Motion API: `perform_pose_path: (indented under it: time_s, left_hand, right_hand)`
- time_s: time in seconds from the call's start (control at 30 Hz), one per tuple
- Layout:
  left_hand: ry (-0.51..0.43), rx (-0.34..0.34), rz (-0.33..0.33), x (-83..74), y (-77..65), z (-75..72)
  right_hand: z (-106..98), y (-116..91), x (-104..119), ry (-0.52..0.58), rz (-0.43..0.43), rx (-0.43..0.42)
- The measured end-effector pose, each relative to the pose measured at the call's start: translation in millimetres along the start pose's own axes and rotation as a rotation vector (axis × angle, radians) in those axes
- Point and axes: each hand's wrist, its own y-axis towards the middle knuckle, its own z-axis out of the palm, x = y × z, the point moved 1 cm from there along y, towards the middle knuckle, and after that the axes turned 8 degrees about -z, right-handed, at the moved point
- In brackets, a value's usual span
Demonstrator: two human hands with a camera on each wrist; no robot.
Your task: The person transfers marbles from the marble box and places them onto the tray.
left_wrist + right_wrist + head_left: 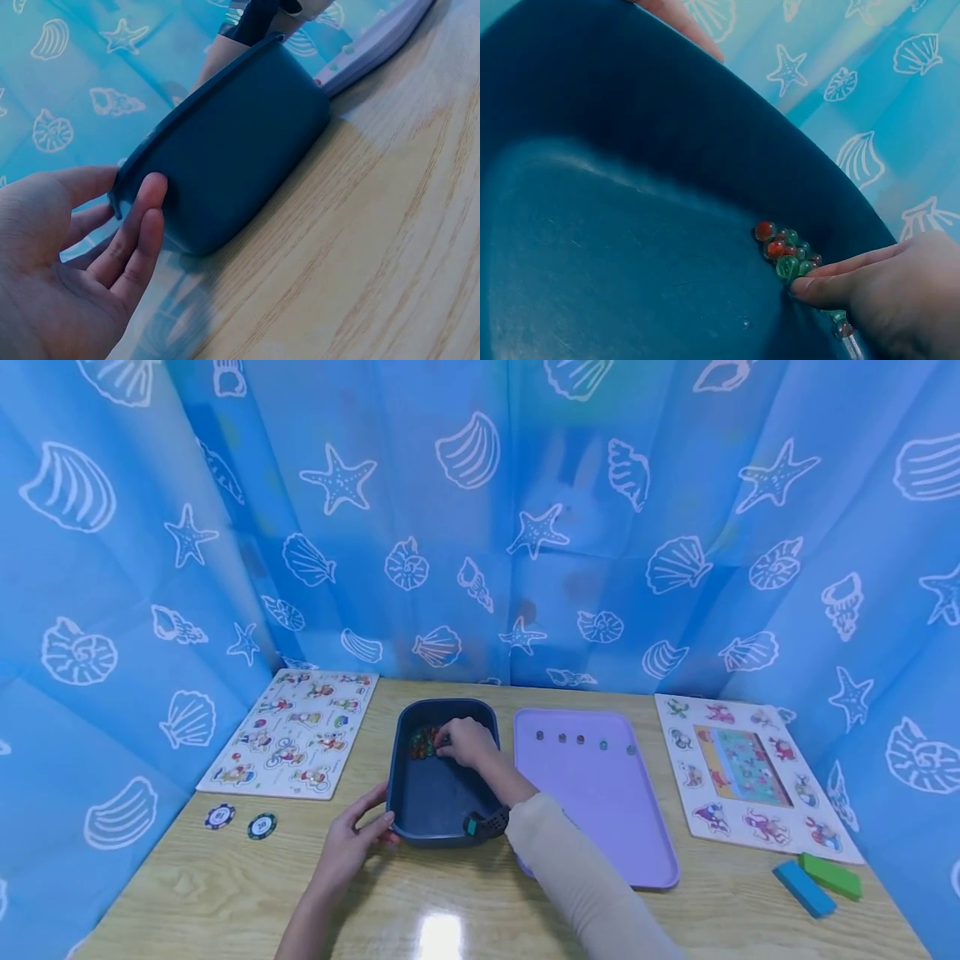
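A dark blue tub [442,802] rests on the wooden table, with a cluster of red and green glass marbles [776,247] at its far end. My left hand [356,835] holds the tub at its near left corner; fingers [142,232] lie along the outer wall and others reach the rim. Inside the tub, my right hand [468,742] reaches down to the marbles. Thumb and forefinger pinch at a green marble [787,268] on the near side of the cluster, while the palm hides some of the others.
Right of the tub lies a purple tray [607,810] with several marbles [562,737] in a row. Picture puzzle boards stand left [292,735] and right [750,777]. Two poker chips [262,826] lie at left, blue [805,888] and green blocks [830,877] at right.
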Motion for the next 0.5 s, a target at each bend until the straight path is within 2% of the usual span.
perform_pose_path:
  time_s: [0.17, 0.27, 0.37, 0.5]
  left_hand:
    - [-0.008, -0.014, 0.008, 2.1, -0.7, 0.8]
    - [-0.004, -0.015, 0.006, 2.8, -1.0, 1.5]
    - [-0.006, -0.007, 0.002, 3.4, -1.7, 1.7]
    - [-0.014, -0.006, 0.010, 2.3, -2.6, 0.9]
  right_hand:
    - [0, -2, 1, -0.015, 0.003, 0.016]
    - [-2, -5, 3, 0.018, -0.008, -0.002]
    - [-10, -9, 5, 0.095, -0.043, -0.071]
    - [-32, -20, 9, 0.228, -0.101, -0.203]
